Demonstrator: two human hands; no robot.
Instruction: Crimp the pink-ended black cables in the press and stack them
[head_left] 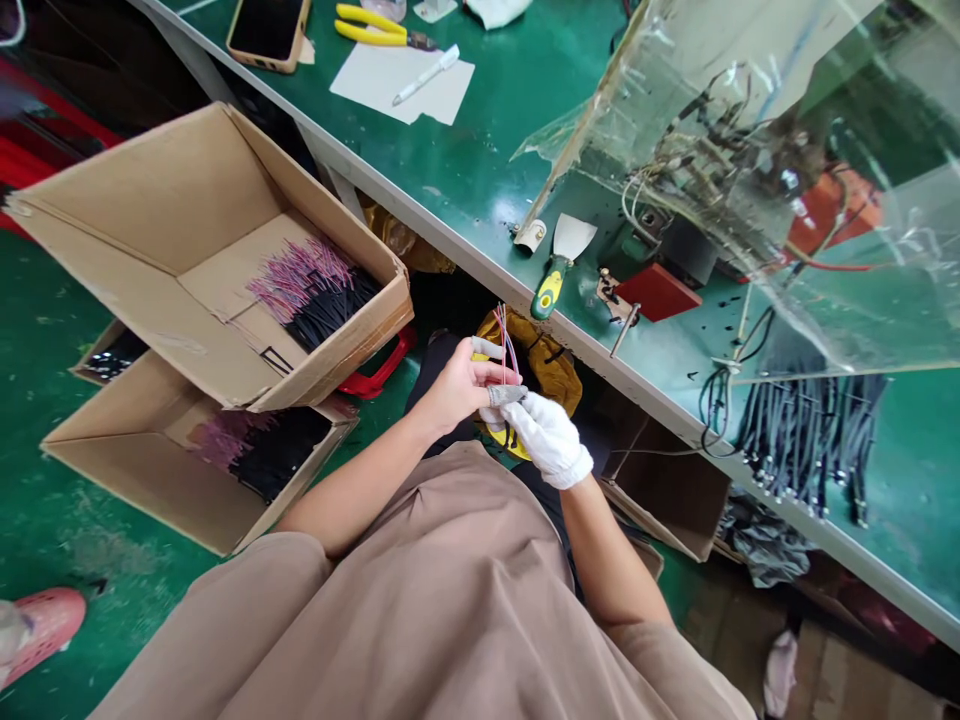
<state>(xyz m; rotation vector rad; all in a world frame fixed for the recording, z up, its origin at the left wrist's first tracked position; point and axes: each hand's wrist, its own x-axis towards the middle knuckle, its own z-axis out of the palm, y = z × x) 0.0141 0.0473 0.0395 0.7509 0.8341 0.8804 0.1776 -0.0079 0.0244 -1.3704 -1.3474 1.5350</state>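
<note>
Across the near middle spreads the person's brown garment (480,580), with a pink clog (49,625) on the green floor (112,540) at near left. Just beyond the lap, the left hand (456,388), with grey covers on some fingers, pinches a bunch of thin wires (504,340) whose red and pale ends point to the far side. The right hand (551,440), in a white glove, grasps the near end of that bunch, its fingertips against the left ones. At left stand an open cardboard box (150,490) and, beyond it, a larger carton (150,190), both holding black cables with pink wire ends. Along the near part of the tabletop (480,190) are a scraper (553,285), a red block (658,292) and, farther right, many black leads (810,435). Clear plastic sheeting (652,110) screens wired machinery at far right. At far left lie a white pen (426,75) on paper (375,88), yellow-handled pliers (375,28) and a phone (268,32)
</note>
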